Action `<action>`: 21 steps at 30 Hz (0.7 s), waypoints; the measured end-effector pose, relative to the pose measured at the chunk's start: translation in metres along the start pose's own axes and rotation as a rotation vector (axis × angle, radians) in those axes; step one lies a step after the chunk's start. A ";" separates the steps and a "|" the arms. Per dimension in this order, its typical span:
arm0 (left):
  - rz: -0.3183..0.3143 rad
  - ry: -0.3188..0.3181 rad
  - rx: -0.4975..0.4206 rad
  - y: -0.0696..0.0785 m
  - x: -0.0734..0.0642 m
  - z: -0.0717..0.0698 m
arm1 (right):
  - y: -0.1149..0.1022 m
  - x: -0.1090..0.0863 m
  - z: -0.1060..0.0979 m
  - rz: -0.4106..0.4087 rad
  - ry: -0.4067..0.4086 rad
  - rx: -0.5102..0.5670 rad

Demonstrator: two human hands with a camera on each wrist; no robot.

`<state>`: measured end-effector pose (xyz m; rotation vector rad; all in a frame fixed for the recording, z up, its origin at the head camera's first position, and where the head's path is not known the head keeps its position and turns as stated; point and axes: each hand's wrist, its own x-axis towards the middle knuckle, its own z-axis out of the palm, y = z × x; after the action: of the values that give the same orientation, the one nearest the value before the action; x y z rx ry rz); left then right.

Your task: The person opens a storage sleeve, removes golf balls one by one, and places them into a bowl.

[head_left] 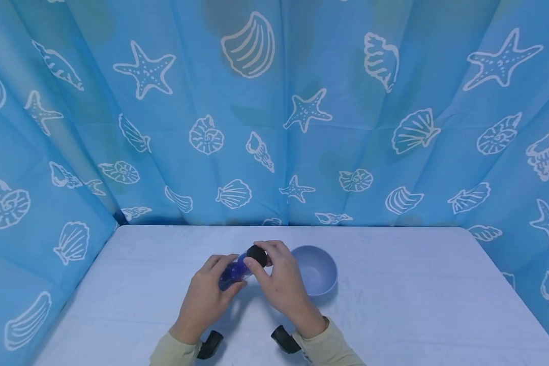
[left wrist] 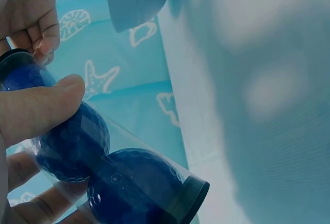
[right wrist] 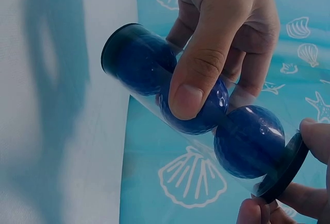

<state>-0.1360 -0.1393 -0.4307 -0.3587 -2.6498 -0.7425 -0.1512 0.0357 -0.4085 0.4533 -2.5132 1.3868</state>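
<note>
A clear tube [right wrist: 242, 141] holds several blue dimpled golf balls [right wrist: 249, 140], with a black cap at each end. My left hand [head_left: 206, 295] grips the middle of the tube, its thumb [left wrist: 46, 108] lying across the clear wall. At the tube's upper right end, my right hand [head_left: 281, 282] pinches the black cap [head_left: 257, 257] between thumb and fingers. The other black cap [left wrist: 193, 201] is untouched at the far end in the left wrist view. The tube is held tilted above the white table [head_left: 407, 290].
A light blue bowl [head_left: 314, 292] stands on the table just right of my right hand. Black wrist mounts [head_left: 210, 344] show at both sleeves. A blue curtain [head_left: 279, 152] with white shells and starfish hangs behind the table's back edge and along its sides.
</note>
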 end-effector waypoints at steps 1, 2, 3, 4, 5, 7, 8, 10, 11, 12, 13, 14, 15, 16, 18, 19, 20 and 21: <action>0.001 0.001 0.000 0.000 0.000 0.000 | 0.000 0.000 0.000 -0.001 -0.002 0.001; 0.003 0.003 0.001 -0.001 0.000 0.000 | 0.000 0.000 0.000 -0.003 -0.003 0.002; 0.005 0.003 0.001 -0.001 0.000 0.000 | 0.000 0.000 0.001 -0.004 -0.003 0.003; 0.007 0.004 0.001 -0.001 0.000 0.000 | 0.000 0.000 0.001 -0.006 -0.002 0.004; 0.009 0.005 0.001 -0.001 0.000 0.000 | 0.000 0.000 0.001 -0.008 -0.001 0.003; 0.012 0.005 0.000 -0.002 0.000 0.000 | 0.000 -0.001 0.001 -0.012 0.003 0.002; 0.014 0.006 0.001 -0.002 0.000 0.000 | -0.001 -0.001 0.001 -0.012 0.005 0.004; 0.013 0.004 0.001 -0.002 0.000 0.000 | 0.000 -0.001 0.001 -0.012 0.006 0.006; 0.011 0.002 0.002 -0.002 0.000 0.000 | 0.000 -0.001 0.001 -0.012 0.004 0.008; 0.009 0.002 0.002 -0.002 0.000 0.000 | 0.000 -0.001 0.001 -0.012 0.002 0.011; 0.008 0.001 0.002 -0.002 0.000 0.000 | 0.000 -0.001 0.001 -0.013 0.002 0.013; 0.007 0.000 0.001 -0.002 0.000 0.000 | 0.000 -0.002 0.001 -0.014 0.001 0.014; 0.009 0.000 0.001 -0.002 0.000 0.000 | 0.000 -0.002 0.001 -0.016 0.001 0.013; 0.010 0.002 0.000 -0.002 0.000 0.000 | 0.000 -0.002 0.001 -0.019 0.002 0.013; 0.017 0.008 -0.002 -0.002 0.000 0.000 | 0.000 -0.002 0.001 -0.022 0.002 0.014; 0.020 0.009 -0.002 -0.002 0.000 0.000 | 0.000 -0.002 0.001 -0.023 0.002 0.014; 0.022 0.011 0.000 -0.002 0.001 0.000 | 0.000 -0.001 0.001 -0.023 0.002 0.015; 0.024 0.013 0.000 -0.002 0.001 0.000 | 0.000 -0.001 0.001 -0.023 0.000 0.016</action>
<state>-0.1374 -0.1414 -0.4312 -0.3836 -2.6286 -0.7342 -0.1500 0.0352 -0.4090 0.4833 -2.4902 1.3999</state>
